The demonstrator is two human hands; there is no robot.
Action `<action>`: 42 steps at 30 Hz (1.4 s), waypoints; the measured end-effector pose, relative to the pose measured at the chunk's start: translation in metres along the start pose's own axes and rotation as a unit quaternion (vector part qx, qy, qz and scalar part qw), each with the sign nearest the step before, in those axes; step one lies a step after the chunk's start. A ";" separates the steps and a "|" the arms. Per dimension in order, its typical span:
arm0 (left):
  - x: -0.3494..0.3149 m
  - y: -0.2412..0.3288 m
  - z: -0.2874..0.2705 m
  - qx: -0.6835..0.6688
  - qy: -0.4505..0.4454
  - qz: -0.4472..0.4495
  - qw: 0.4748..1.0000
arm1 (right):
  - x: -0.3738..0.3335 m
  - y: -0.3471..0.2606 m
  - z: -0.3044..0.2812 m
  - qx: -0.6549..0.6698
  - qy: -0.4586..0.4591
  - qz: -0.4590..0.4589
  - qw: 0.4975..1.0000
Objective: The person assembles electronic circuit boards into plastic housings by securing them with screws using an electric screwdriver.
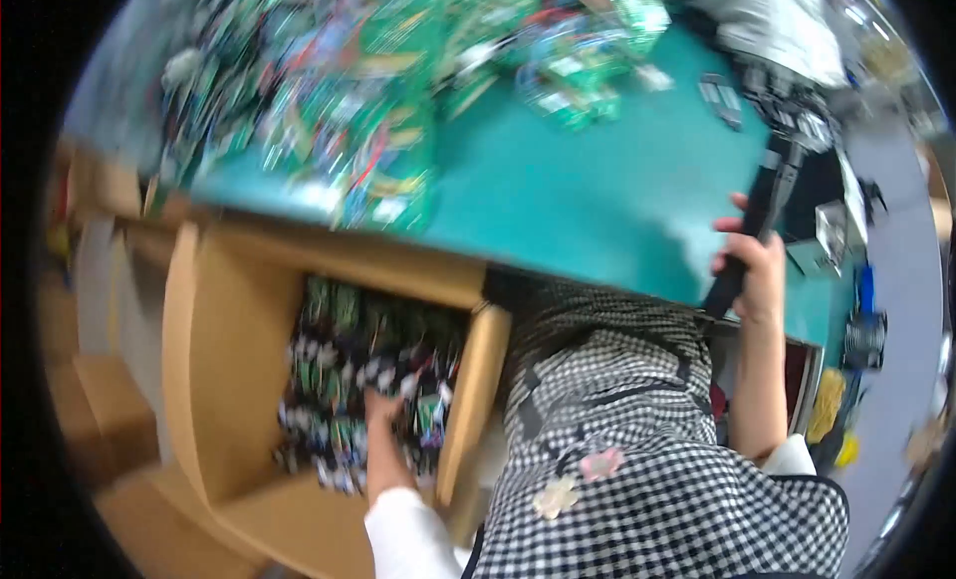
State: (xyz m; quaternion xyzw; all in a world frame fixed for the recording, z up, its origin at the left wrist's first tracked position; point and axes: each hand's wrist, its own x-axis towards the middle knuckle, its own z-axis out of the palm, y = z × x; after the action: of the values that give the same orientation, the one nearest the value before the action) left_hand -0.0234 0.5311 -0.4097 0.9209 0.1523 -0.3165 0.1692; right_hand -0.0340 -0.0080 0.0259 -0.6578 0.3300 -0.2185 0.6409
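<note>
My left hand (383, 408) is down inside an open cardboard box (214, 380) at the lower left. It touches the rows of small dark, white and green parts (334, 380) packed there; blur and the parts hide its fingers. At the right edge of the table, my right hand (754, 265) is wrapped round a long black bar-shaped piece (765, 196), held at a slant with its upper end toward a cluster of small black parts (792, 106). Its exact kind cannot be made out.
Blurred green circuit boards with wires (398, 91) are heaped across the far left of the green table (558, 191). A pale grey bag (777, 26) lies at the far right. A small metal-fronted box (829, 238) stands beside my right hand. More cardboard boxes (110, 400) stand at left.
</note>
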 end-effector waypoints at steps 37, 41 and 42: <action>-0.304 0.609 -0.190 0.103 -0.243 0.534 0.803 | 0.011 -0.011 -0.133 0.110 0.107 -0.257 0.954; -0.275 0.578 -0.244 0.141 0.107 0.668 0.722 | 0.006 -0.006 -0.134 0.124 0.134 -0.286 0.941; -0.250 0.563 -0.263 0.212 0.214 0.647 0.700 | 0.005 -0.006 -0.135 0.128 0.143 -0.290 0.938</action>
State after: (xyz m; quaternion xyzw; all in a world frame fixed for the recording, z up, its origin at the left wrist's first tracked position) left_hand 0.1461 0.0905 0.0653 0.8468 -0.5205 0.0524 0.0957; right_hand -0.1254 -0.1057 0.0421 -0.5989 0.1822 -0.5267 0.5750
